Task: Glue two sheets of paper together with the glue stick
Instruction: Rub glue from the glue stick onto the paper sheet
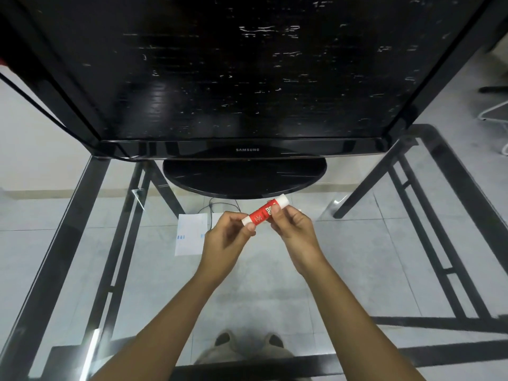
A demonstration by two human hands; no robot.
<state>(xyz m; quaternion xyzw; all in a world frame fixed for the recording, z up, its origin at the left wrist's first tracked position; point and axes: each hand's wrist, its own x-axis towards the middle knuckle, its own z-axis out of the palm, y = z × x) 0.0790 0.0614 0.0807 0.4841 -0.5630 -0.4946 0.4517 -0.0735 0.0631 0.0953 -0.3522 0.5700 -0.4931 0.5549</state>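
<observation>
A red and white glue stick (pixel 264 210) is held slanted above the glass table, its white end pointing up and to the right. My left hand (pixel 226 239) pinches its lower left end. My right hand (pixel 292 229) grips its red body from the right. A white sheet of paper (pixel 189 235) with small blue marks lies flat on the glass just left of my left hand. A second white sheet (pixel 216 220) shows only as a strip behind my left hand; the rest is hidden.
A black Samsung monitor (pixel 247 78) on a round base (pixel 244 177) stands at the back of the glass table (pixel 371 257). A thin black cable (pixel 220 204) runs from the base toward the papers. Black frame bars (pixel 66 243) show under the glass.
</observation>
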